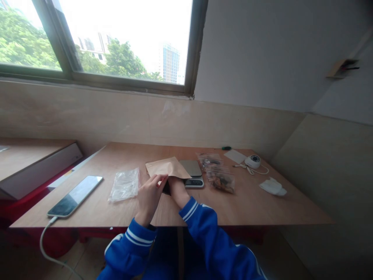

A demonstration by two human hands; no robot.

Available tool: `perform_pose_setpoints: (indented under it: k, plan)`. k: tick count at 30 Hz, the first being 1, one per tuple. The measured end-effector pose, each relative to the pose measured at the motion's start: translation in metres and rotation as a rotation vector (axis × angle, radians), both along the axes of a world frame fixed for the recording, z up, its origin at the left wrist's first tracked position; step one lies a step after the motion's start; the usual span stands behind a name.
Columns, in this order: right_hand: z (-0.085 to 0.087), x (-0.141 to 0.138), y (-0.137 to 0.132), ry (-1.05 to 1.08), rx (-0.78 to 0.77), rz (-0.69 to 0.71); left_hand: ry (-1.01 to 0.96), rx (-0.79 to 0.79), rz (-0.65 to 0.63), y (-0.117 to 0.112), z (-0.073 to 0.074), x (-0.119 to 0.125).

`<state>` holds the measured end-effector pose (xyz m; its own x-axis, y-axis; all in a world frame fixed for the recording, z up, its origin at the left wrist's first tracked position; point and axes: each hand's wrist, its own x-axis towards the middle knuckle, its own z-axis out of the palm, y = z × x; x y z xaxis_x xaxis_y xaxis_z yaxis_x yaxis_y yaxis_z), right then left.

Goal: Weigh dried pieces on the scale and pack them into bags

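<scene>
A brown paper bag [167,168] lies tilted at the middle of the wooden table [247,202]. My left hand [149,195] pinches the bag's near edge with closed fingers. My right hand [174,186] reaches into the bag's mouth, and its fingers are hidden inside. Both arms wear blue sleeves with white stripes. A small digital scale [192,173] sits just behind and right of the bag.
A stack of clear plastic bags [124,184] lies left of my hands. A phone [76,195] on a white cable rests at the table's left. Filled clear packets [219,173], a white card [235,156], a round white device [253,161] and a crumpled tissue [272,187] lie to the right.
</scene>
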<state>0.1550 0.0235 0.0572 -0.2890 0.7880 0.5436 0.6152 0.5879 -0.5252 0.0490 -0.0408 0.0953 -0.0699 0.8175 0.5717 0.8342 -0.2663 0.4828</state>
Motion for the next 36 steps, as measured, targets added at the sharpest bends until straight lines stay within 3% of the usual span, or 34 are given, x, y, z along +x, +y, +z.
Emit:
perform_pose_setpoints:
  k: [6,10,18,22,29,36]
  plan:
    - [0.022,0.021,-0.039,-0.277,-0.058,-0.132,-0.026,-0.046,0.067,0.004,0.009,0.000]
    - [0.026,0.026,-0.049,-0.280,-0.007,-0.112,-0.040,-0.052,0.054,0.007,0.012,-0.001]
    - [-0.003,0.041,-0.041,0.040,0.115,0.027,-0.044,-0.073,0.050,0.009,0.017,0.000]
    - [-0.011,0.050,-0.042,0.130,0.093,0.076,-0.067,-0.066,0.023,0.009,0.013,0.002]
    - [-0.016,0.059,-0.042,0.268,0.142,0.040,-0.091,-0.064,0.037,0.017,0.006,0.006]
    - [-0.015,0.070,-0.050,0.658,0.067,-0.128,-0.028,-0.037,0.081,0.023,-0.001,-0.005]
